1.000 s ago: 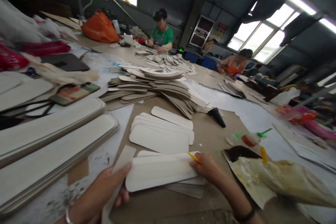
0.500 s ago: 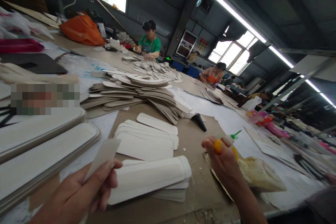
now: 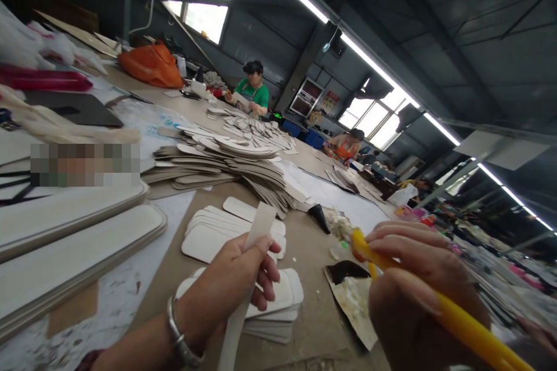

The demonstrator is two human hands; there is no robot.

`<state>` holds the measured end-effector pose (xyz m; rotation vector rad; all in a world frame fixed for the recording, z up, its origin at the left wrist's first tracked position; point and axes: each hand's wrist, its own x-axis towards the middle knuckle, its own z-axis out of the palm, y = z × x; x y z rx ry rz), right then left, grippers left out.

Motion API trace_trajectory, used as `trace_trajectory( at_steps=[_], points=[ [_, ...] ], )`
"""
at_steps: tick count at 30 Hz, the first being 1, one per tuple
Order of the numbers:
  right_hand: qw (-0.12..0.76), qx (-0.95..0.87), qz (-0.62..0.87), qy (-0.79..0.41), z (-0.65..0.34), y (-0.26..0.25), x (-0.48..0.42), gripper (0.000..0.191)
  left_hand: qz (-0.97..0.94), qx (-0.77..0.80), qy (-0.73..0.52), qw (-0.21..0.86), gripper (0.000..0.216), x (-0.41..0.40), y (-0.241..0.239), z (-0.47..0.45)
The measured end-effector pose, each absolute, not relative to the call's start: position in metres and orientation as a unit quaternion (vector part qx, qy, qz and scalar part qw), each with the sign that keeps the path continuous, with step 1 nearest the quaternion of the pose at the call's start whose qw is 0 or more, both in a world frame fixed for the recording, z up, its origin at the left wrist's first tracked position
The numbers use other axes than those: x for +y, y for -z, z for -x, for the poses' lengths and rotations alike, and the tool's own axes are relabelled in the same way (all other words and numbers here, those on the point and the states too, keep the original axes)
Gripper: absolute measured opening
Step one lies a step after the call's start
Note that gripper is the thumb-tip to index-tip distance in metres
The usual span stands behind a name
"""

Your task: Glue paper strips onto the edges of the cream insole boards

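Left hand [image 3: 230,281] pinches thin card strip [image 3: 252,255] — right hand [image 3: 418,295] grips yellow stick [image 3: 452,316].

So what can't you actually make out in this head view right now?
- Lower end of the paper strip: hidden behind the left hand, cut off by the bottom edge.
- Working tip of the yellow tool: hidden by the right hand; tail runs out of frame.
- Flat item at left: pixelated.
- Glue-stained sheet: partly covered by the right hand.

Left hand [image 3: 226,284]: holds strip [image 3: 256,232] above near stack [image 3: 270,307]
Right hand [image 3: 418,290]: holds stick [image 3: 470,327], right of stack
Fanned pile [image 3: 226,162]: behind, farther along table [image 3: 304,243]
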<state>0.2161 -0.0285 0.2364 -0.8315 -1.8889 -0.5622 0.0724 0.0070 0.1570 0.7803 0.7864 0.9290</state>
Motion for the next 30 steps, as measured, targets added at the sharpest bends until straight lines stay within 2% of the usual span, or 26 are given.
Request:
trace_trajectory(
  at_steps=[5,9,12,15,18,22,26,30],
  points=[
    [0.380,-0.853,0.290,0.211,-0.201,-0.238,-0.029,0.019,-0.417,0.352,-0.383,0.745,0.040,0.004,-0.155,-0.068],
    [0.364,-0.762,0.480,0.235,-0.244,-0.207,-0.018,0.024,-0.441,0.483,-0.414,0.634,0.041,0.004,-0.125,-0.021],
    [0.297,-0.691,0.652,0.094,-0.282,-0.154,-0.017,0.033,-0.387,0.592,-0.427,0.563,0.037,-0.002,-0.087,0.020],
    [0.214,-0.673,0.706,-0.045,-0.297,-0.099,-0.024,0.033,-0.356,0.654,-0.400,0.534,0.039,-0.012,-0.048,0.039],
    [0.179,-0.669,0.718,-0.069,-0.294,-0.062,-0.025,0.025,-0.415,0.653,-0.355,0.525,0.044,-0.020,-0.022,0.034],
    [0.163,-0.671,0.719,-0.082,-0.288,-0.041,-0.015,0.021,-0.456,0.649,-0.321,0.517,0.045,-0.019,-0.019,0.017],
    [0.144,-0.674,0.718,-0.101,-0.288,-0.030,-0.006,0.024,-0.459,0.626,-0.299,0.554,0.040,-0.012,-0.027,0.008],
    [0.150,-0.666,0.719,-0.130,-0.292,-0.026,-0.003,0.024,-0.395,0.598,-0.329,0.615,0.038,-0.009,-0.029,0.007]
  ],
)
